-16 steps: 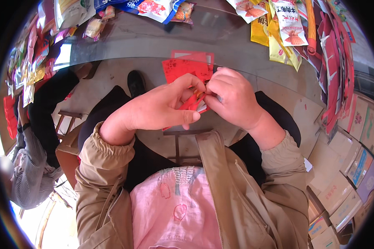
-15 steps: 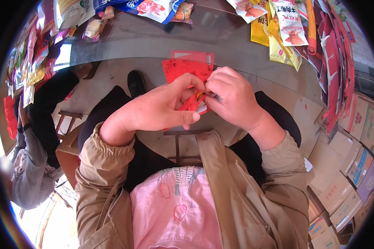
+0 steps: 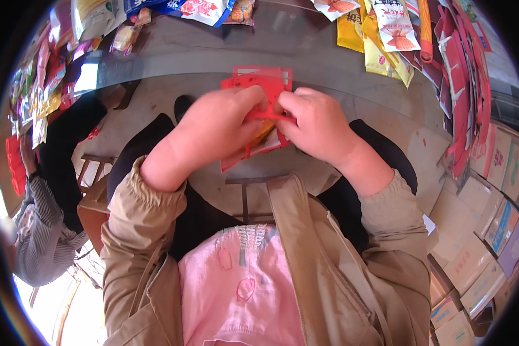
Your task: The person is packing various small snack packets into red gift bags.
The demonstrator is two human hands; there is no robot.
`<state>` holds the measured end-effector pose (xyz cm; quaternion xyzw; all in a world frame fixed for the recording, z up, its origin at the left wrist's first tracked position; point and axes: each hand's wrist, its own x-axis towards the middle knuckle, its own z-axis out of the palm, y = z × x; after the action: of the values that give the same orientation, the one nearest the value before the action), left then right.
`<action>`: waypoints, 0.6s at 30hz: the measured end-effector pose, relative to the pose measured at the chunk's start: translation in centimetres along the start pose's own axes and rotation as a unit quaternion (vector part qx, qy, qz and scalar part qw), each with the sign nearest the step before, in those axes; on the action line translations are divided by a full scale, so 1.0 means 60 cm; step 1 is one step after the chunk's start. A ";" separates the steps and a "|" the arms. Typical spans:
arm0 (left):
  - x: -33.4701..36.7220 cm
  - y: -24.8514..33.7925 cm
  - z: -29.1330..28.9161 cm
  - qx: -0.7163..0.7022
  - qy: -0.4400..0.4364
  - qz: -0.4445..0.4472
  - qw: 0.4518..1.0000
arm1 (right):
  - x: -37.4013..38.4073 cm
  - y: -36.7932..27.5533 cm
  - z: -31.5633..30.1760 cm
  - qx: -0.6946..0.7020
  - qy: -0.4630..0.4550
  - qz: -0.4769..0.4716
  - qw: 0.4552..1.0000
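In front of me is a red box-like package (image 3: 258, 79) with dark printed patterns, just below the table's near edge. A red ribbon (image 3: 273, 116) stretches across its opening between my hands. My left hand (image 3: 210, 130) is closed on the ribbon's left part, fingers curled. My right hand (image 3: 320, 124) pinches the ribbon's right end between thumb and fingers. Beneath the ribbon a bit of yellow packaging (image 3: 264, 136) shows inside the package. My fingers hide much of the ribbon and of the package's sides.
A glass-topped table (image 3: 202, 55) lies ahead, with snack packets at its far left and yellow bags (image 3: 380, 60) at its right. Flattened red cartons (image 3: 458, 98) stand at the right, above stacked cardboard boxes (image 3: 472, 254). A person in a striped sleeve (image 3: 43, 230) sits at the left.
The ribbon has been drawn taut between my hands. My left hand has closed from a more spread pose, and both hands have turned palms down over the package.
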<state>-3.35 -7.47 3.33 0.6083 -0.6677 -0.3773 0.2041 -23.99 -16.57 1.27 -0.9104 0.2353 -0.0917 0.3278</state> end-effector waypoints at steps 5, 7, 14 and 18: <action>-0.006 0.011 0.027 0.082 0.100 0.052 0.990 | 0.011 0.010 -0.026 0.043 -0.079 -0.043 0.995; -0.027 0.045 0.034 0.046 0.151 0.074 0.985 | 0.004 0.004 -0.043 0.050 -0.112 -0.038 0.992; -0.120 0.125 0.068 -0.021 0.234 0.145 0.961 | -0.009 0.019 -0.084 0.190 -0.002 -0.060 0.980; -0.169 0.181 -0.017 -0.042 0.341 0.159 0.926 | -0.017 0.068 -0.083 0.258 0.090 0.000 0.962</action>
<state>-7.98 1.81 14.03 0.5771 -0.6291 -0.1375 0.5024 -27.98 -21.55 2.47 -0.7829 0.2320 -0.2305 0.5292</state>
